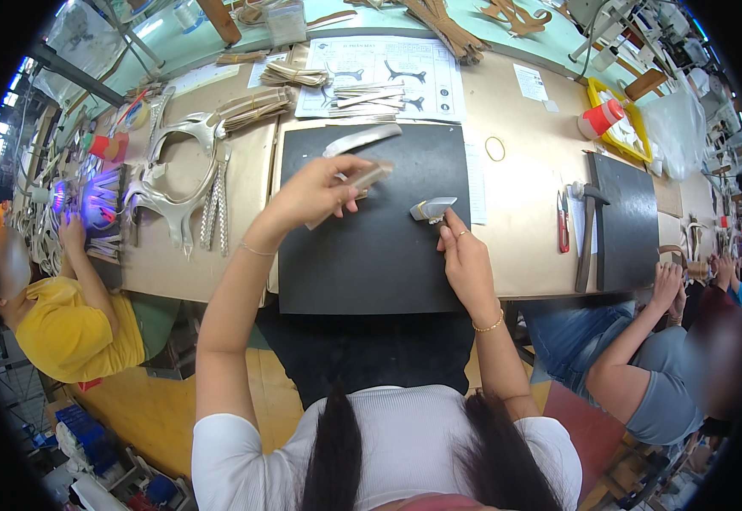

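Overhead, the left hand (310,196) hovers raised over the black mat (371,226), fingers pinching a silver strip (362,180); the right hand (466,262) rests outstretched, fingertips pressing a small silver piece (431,209).

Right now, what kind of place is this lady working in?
Probably a craft workshop or small factory. People sit along a long workbench with black cutting mats, silvery strap pieces, a hammer and a paper pattern sheet.

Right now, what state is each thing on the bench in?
left hand: raised, gripping a silver strip
right hand: fingertips on a small silver piece
small silver piece: lying on the black mat
curved silver piece: flat at the mat's top edge, untouched
hammer: lying flat
rubber band: loose on the bench
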